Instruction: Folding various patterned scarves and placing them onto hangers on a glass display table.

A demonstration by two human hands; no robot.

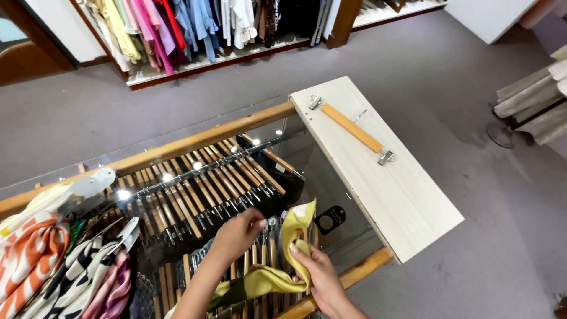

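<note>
Seen from above at a clothes rack (177,147). Left hand (236,233) at about six o'clock in the view, fingers (255,217) bunched together and pointing toward one o'clock, tips down among the metal clips of the wooden hangers (224,177); cannot tell whether anything is pinched there. Right hand (316,274) at five o'clock, fingers curled and clamped on a yellow scarf (295,227). Scarf rising from that grip toward twelve o'clock, its top corner above the fingertips; rest of the cloth trailing from the palm toward nine o'clock, passing under the left wrist, darker olive along that stretch. Black tag (331,220) just beside the scarf at three o'clock. Pale wooden shelf (401,201) at two o'clock from the hands, with one wooden clip hanger (352,129) lying loose on it, well apart from both hands. Patterned orange, black-and-white and pink garments (59,266) hanging at nine o'clock. Hanging shirts (177,23) along the far wall at eleven o'clock, grey carpet (460,88) between.
</note>
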